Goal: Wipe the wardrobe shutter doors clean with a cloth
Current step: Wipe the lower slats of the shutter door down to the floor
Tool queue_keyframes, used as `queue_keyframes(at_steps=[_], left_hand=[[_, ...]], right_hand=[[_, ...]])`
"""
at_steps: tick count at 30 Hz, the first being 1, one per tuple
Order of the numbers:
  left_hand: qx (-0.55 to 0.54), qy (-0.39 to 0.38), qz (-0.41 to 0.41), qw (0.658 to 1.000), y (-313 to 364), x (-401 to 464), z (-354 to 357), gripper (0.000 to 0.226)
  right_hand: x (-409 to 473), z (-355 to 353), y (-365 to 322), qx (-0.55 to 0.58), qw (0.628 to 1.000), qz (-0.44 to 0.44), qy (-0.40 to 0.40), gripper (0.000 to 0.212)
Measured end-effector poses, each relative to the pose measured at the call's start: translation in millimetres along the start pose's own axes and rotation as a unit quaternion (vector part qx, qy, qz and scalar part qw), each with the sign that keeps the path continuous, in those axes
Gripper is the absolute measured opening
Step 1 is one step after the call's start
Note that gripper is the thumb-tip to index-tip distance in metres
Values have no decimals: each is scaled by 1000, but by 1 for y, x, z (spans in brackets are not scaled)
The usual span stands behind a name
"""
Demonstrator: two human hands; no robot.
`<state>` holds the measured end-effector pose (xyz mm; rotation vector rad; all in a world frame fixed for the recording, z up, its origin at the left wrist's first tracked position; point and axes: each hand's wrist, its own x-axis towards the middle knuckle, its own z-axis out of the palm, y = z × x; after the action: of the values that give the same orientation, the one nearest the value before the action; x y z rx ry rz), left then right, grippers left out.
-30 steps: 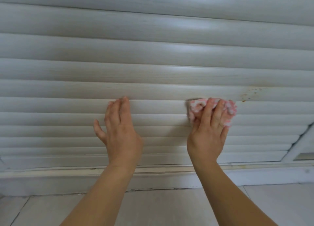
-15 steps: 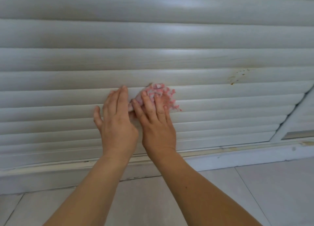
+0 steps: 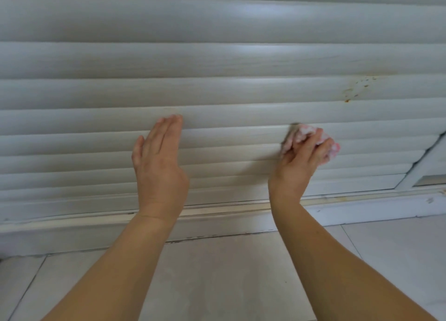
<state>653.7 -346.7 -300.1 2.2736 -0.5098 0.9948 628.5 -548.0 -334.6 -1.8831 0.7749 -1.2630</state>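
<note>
Floor tiles (image 3: 217, 272) nearest. Left hand (image 3: 160, 161) flat on shutter door (image 3: 217, 62), fingers straight, pressed together. Right hand (image 3: 301, 161) bunches pink cloth (image 3: 311, 136) against low slat. Slats run left-right. Brown stains (image 3: 354, 89) lie up-right of cloth; right hand nearer.

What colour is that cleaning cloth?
The crumpled cloth is pink with white speckles, seen in the head view.
</note>
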Motion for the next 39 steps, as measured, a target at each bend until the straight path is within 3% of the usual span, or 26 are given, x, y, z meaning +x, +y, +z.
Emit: queue_keyframes(at_steps=[4, 8, 15, 17, 19, 20, 24, 26, 31, 36, 37, 39], left_hand=[[1, -14, -3, 1000, -5, -10, 2, 83], [-4, -45, -18, 999, -7, -22, 6, 85], [-12, -55, -13, 998, -11, -23, 9, 84], [-16, -51, -18, 998, -12, -22, 8, 76], [-22, -39, -28, 999, -12, -20, 7, 61], [-22, -31, -30, 999, -11, -19, 6, 58], [-5, -20, -25, 999, -11, -18, 8, 62], [3, -7, -11, 1000, -13, -18, 11, 64], [5, -5, 8, 1000, -16, -19, 11, 74], [3, -20, -8, 1000, -17, -19, 11, 84], [4, -21, -9, 1000, -17, -19, 11, 84], [3, -25, -8, 1000, -18, -19, 11, 84]], right_hand=[[-15, 15, -9, 54, 994, 99, 7, 55], [-49, 30, -24, 57, 996, 58, -25, 57], [-111, 63, -36, -11, 987, -140, -77, 71], [-129, 72, -43, -88, 947, -241, -195, 71], [-142, 77, -49, -184, 863, -342, -322, 63], [-143, 76, -51, -201, 840, -370, -341, 64], [-122, 71, -36, -172, 844, -451, -235, 75], [-108, 64, -18, -169, 829, -485, -222, 76], [-77, 35, 11, -176, 881, -412, -155, 70], [-49, 14, 23, -124, 965, -215, -80, 67], [-43, 12, 24, -116, 976, -167, -74, 63], [-34, 9, 21, -127, 979, -152, -42, 54]])
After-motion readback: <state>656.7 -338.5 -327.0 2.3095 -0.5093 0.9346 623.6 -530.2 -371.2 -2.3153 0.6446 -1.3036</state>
